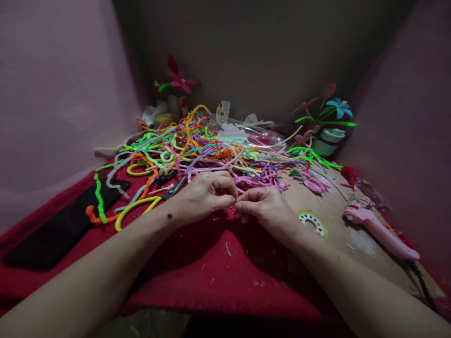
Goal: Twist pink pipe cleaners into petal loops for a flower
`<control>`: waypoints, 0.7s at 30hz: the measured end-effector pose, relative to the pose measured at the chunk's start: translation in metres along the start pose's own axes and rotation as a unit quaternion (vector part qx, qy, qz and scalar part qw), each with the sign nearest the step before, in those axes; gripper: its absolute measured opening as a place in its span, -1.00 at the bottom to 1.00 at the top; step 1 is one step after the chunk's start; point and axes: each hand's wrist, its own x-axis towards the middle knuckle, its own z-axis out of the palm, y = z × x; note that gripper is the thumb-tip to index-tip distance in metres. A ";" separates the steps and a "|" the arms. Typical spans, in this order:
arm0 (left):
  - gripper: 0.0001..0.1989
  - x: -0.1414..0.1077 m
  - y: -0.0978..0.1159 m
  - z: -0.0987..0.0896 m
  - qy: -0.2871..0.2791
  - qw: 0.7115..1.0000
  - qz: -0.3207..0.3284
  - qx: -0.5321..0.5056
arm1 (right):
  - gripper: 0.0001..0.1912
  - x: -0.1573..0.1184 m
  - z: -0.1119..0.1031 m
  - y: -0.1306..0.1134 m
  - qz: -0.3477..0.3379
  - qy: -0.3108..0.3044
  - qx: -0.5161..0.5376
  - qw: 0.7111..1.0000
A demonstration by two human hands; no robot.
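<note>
Pipe cleaners (204,151) lie heaped toward the far edge of the red table (225,277), just beyond the left hand (206,195) and right hand (268,205), fingertips pinched, any item between indiscernible; a white label (224,111) is illegible.

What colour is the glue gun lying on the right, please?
The glue gun is pink, best seen in the head view.

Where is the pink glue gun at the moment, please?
In the head view, the pink glue gun lies at the right, on the brown board, to the right of the white-and-yellow tape roll.
</note>
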 end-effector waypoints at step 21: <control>-0.82 0.001 -0.001 0.001 0.046 0.944 -0.194 -0.265 | -0.80 -0.001 -0.002 -0.001 -0.061 0.013 -0.027 0.998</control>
